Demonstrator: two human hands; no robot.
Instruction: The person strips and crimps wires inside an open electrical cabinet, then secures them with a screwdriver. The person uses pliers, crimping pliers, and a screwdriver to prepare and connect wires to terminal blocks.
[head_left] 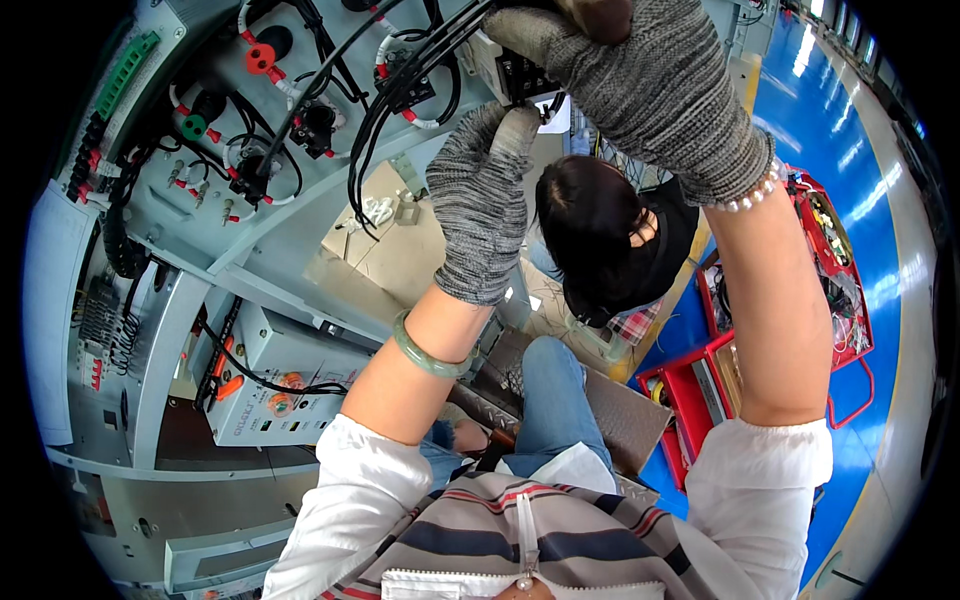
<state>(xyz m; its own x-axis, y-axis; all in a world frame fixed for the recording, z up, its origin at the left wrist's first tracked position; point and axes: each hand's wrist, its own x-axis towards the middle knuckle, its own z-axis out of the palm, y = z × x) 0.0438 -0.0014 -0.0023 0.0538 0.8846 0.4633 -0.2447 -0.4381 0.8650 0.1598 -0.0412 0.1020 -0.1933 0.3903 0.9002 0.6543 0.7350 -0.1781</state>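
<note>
Both my hands wear grey knitted gloves and are raised to a black electrical component (526, 76) at the top of the view. My left hand (478, 205) is closed just below it, with thumb and fingertips pinched at its lower edge. What they pinch is too small to make out. My right hand (655, 90) reaches above and to the right, its fingers bent inward near the top edge. Those fingers hide whatever they hold. A bundle of thin black cables (395, 95) runs down past my left hand from the top.
A grey cabinet panel (190, 60) with red and green round fittings and black wiring fills the left. Below it stands a white box (275, 385). Another person (600, 235) sits close under my right forearm. Red toolboxes (690, 395) stand on the blue floor (790, 100) at right.
</note>
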